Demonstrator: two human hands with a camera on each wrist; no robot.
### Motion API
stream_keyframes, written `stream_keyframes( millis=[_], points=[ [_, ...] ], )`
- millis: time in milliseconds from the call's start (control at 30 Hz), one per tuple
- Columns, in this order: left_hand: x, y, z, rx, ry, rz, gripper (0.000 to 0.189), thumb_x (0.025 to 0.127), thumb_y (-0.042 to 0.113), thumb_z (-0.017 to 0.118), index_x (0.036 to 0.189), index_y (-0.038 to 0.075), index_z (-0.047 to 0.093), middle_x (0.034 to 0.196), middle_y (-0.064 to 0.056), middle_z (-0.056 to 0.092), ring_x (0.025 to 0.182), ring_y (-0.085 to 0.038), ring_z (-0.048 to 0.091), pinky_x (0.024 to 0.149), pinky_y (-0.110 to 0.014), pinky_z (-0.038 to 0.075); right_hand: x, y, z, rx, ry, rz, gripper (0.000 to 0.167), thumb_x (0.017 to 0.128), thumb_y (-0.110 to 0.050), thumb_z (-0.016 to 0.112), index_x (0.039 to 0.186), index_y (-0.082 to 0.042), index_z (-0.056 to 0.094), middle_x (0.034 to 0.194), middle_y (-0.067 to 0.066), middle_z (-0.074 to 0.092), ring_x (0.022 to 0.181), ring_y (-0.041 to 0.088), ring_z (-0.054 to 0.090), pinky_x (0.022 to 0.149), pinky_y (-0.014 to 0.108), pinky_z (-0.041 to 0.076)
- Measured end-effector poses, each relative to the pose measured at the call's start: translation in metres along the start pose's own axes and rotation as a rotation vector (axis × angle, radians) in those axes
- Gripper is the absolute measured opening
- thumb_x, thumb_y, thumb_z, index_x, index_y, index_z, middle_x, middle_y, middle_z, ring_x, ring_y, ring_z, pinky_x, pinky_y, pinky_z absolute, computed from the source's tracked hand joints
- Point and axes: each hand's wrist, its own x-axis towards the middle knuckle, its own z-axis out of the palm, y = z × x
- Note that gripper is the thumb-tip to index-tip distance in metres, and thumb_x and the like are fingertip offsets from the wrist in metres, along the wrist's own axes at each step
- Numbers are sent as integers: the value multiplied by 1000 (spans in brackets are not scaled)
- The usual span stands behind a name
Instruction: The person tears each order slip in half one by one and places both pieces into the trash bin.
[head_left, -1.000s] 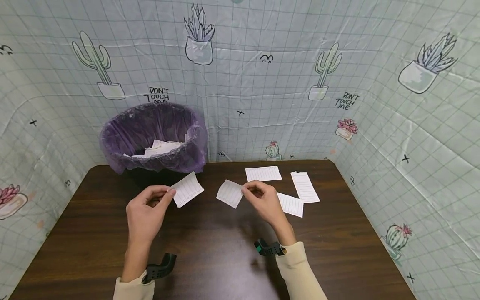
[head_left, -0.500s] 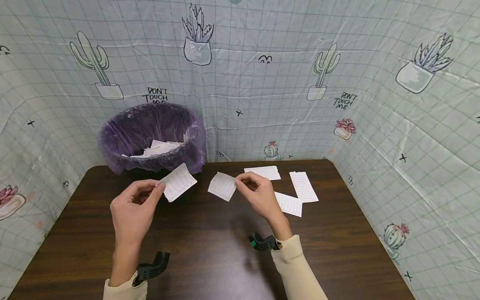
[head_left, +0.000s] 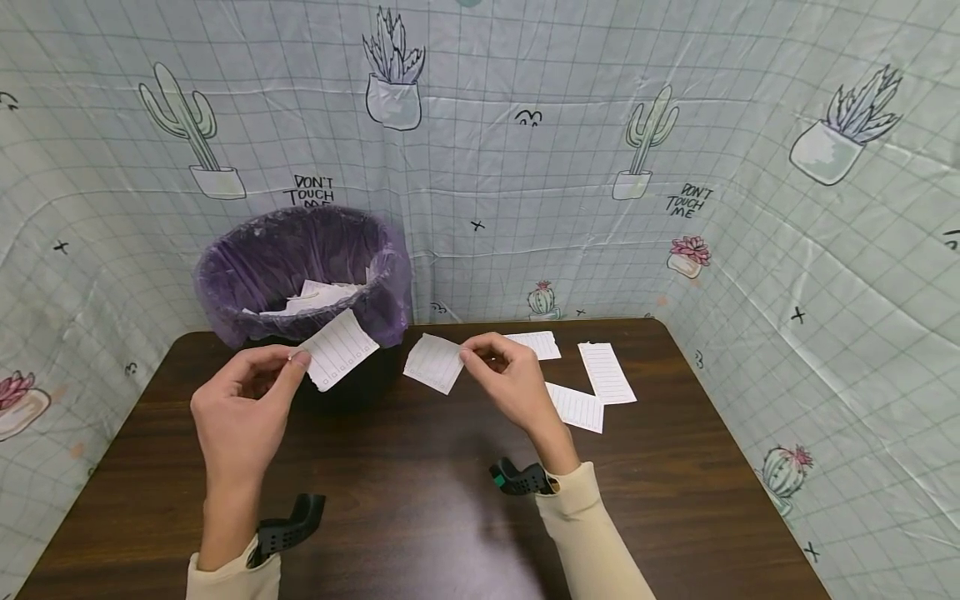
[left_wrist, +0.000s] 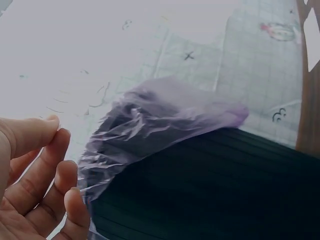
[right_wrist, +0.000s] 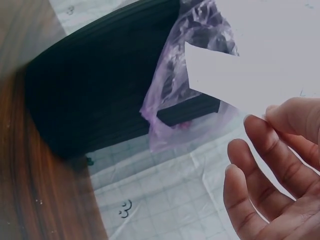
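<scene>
Between thumb and index finger, my left hand (head_left: 243,408) pinches a torn piece of lined paper (head_left: 340,350), held in front of the bin's near side. My right hand (head_left: 512,385) pinches a second torn piece of lined paper (head_left: 435,364) by its right edge, to the right of the bin. A dark trash bin (right_wrist: 100,80) with a purple plastic liner (head_left: 300,242) stands at the table's back left. White paper scraps (head_left: 318,297) lie inside it. In the left wrist view the piece in my left hand is washed out against the bright background.
Three lined paper pieces lie on the dark wooden table (head_left: 420,500) at the right: a back piece (head_left: 536,344), a right piece (head_left: 607,372) and a near piece (head_left: 577,408), partly behind my right hand. A patterned sheet (head_left: 480,167) hangs around the table's back and sides.
Both hands have moved left and slightly away from me, each still pinching its paper piece. The left piece now overlaps the bin's near rim. The pieces on the table have not moved.
</scene>
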Motion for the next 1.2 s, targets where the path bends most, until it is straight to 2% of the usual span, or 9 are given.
stream_keyframes(
  millis=[200,567,833,1033,1200],
  points=[
    [10,3,-4,13,34,23,13,83,0,82,94,-4,78,82,29,67,70,5,62,66,-9,47,4,-8,4,6,-2,-21,12,98,-15,70,103,-5,75,94,11,74,79,12,64,71,23,52],
    [21,9,-7,35,68,18,15,83,2,83,96,-4,79,84,30,67,71,4,61,66,-11,47,14,-22,7,9,10,-87,11,97,-14,71,102,-6,76,92,10,74,77,12,64,70,24,53],
    [28,16,-4,16,63,29,15,83,3,83,96,-4,79,83,25,69,68,2,61,66,-11,48,24,-31,10,-22,11,-143,11,98,-13,70,103,-5,76,94,9,75,76,12,63,69,23,53],
    [34,20,-3,14,65,29,16,84,5,83,96,-4,79,82,28,68,69,3,62,66,-11,48,31,-37,17,12,49,-177,10,97,-10,70,103,-4,76,93,11,75,76,13,64,69,24,53],
    [40,20,-2,21,62,32,17,84,7,83,96,-3,79,80,31,66,69,5,63,67,-10,48,37,-43,25,25,73,-199,10,97,-10,70,102,-4,75,94,10,75,80,13,66,70,31,56]
  ],
)
